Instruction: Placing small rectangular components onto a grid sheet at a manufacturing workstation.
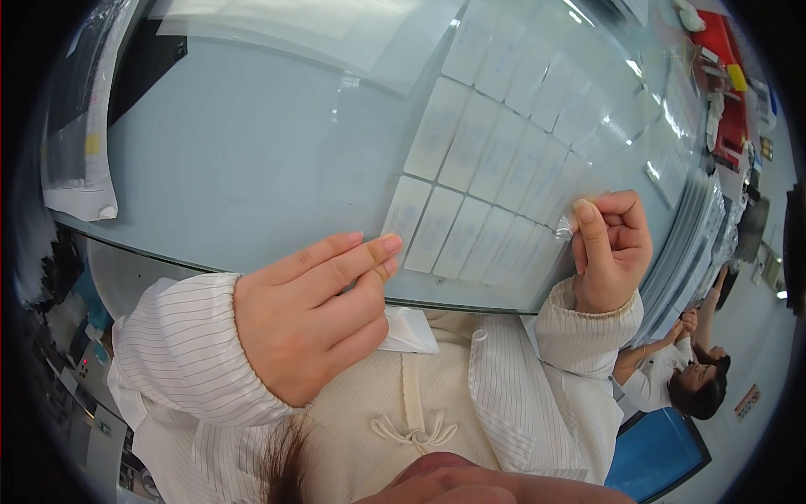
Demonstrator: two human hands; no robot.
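Note:
A clear plastic film (574, 178) lies over rows of white rectangular labels (453, 139) with faint print, on the glass-topped table. At the near left corner of these labels is my left hand (315, 315), palm down. Its index finger and thumb come together at the film's edge, while the other fingers stretch out beside them. My right hand (611, 252) pinches the film's right edge between thumb and index finger, its other fingers curled in. The film crinkles and shines there. Exactly where the film ends on the left is hard to see.
The glass tabletop (243, 168) ends close to my body. Clear sheets (336, 34) lie at the far side, and a plastic-covered stack of paper (82, 168) at the left. Stacked sheets (693, 252) stand at the right. Beyond them another person (672, 374) sits by a blue panel (659, 454).

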